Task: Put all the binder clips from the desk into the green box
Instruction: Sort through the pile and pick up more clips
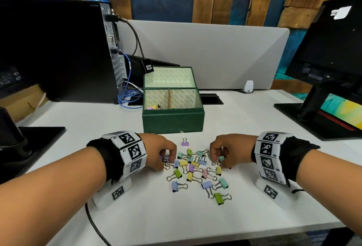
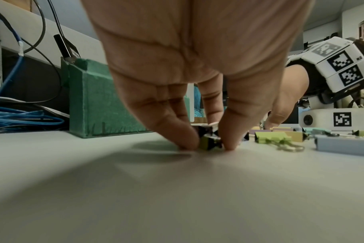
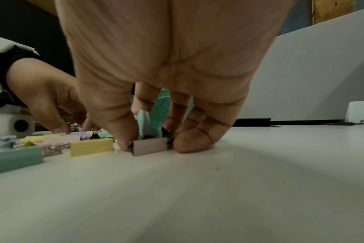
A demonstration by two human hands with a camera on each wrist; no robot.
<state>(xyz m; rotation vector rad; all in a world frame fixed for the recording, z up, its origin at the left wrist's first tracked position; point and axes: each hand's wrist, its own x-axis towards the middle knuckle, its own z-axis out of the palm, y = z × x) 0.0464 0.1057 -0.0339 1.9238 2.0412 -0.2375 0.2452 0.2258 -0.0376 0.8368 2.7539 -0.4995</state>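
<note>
Fingertips of the left hand are closed on a green clip at the counter; a pink clip is pinched by the right hand, with a teal clip already gathered. Between them the binder clips are scattered, before the green box. Clips could be dropped if an overfull pinch slips.

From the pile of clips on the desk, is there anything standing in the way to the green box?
Nothing visible blocks it. The green box stands open just behind the binder clips, with bare desk between them apart from one purple clip. Only the box's front wall has to be cleared.
</note>
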